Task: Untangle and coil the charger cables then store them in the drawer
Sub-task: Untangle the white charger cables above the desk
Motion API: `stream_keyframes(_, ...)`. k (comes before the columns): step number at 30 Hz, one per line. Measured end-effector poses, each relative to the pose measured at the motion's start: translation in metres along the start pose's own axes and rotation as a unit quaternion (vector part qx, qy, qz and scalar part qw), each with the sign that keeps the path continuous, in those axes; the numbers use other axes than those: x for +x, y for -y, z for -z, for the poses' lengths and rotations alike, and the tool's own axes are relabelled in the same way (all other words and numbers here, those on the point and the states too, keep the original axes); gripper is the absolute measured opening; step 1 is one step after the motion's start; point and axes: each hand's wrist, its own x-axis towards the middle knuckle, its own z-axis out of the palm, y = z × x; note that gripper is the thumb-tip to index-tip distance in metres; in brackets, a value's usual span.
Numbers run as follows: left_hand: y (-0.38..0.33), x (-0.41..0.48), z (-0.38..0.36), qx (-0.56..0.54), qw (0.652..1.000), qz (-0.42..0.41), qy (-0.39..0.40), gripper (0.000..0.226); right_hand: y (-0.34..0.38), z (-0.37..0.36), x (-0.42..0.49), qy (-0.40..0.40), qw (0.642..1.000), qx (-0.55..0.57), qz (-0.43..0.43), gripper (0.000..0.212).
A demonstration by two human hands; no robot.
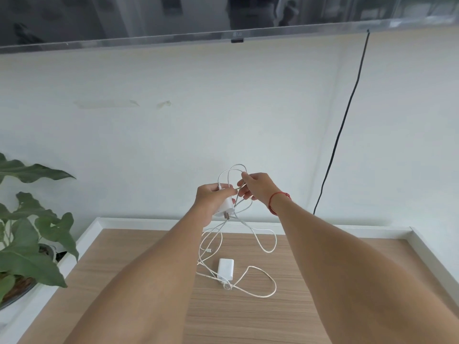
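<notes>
My left hand (211, 197) grips a white charger plug (227, 208) raised above the wooden cabinet top (149, 256), prongs pointing down. My right hand (257, 186) pinches a loop of the white cable (234, 170) just beside it. The cable hangs down in tangled loops (269, 244) to the cabinet top. A second white charger plug (225, 269) lies flat on the wood, its own white cable (268, 291) looping to the right and mixing with the hanging strands. No drawer is in view.
A green leafy plant (27, 244) in a pot stands at the left edge. A black cord (347, 112) runs down the white wall from a wall-mounted television (223, 16) above. The cabinet top has a raised white rim (323, 225).
</notes>
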Motion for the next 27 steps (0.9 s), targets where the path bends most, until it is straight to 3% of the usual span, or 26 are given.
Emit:
stream_keyframes(10, 0.005, -0.007, -0.002, 0.040, 0.998, 0.035, 0.031, 0.010, -0.015, -0.001, 0.001, 0.012, 1.000, 0.020, 0.003, 0.032)
stream_keyframes(14, 0.003, -0.007, -0.007, 0.027, 0.999, 0.022, 0.002, 0.010, -0.019, -0.008, 0.000, -0.013, 0.997, 0.079, -0.008, 0.024)
stream_keyframes(17, 0.003, -0.004, -0.009, -0.007, 0.999, 0.009, -0.034, 0.008, -0.025, -0.013, 0.000, -0.019, 0.995, 0.097, -0.030, 0.031)
stream_keyframes(22, 0.008, -0.001, -0.011, -0.011, 0.999, 0.012, -0.046, 0.004, -0.035, -0.017, -0.001, -0.014, 0.998, 0.050, -0.042, 0.037)
stream_keyframes(27, 0.004, 0.003, 0.003, -0.055, 0.994, 0.019, -0.090, 0.007, -0.055, -0.002, -0.003, -0.019, 0.998, -0.061, -0.024, 0.022)
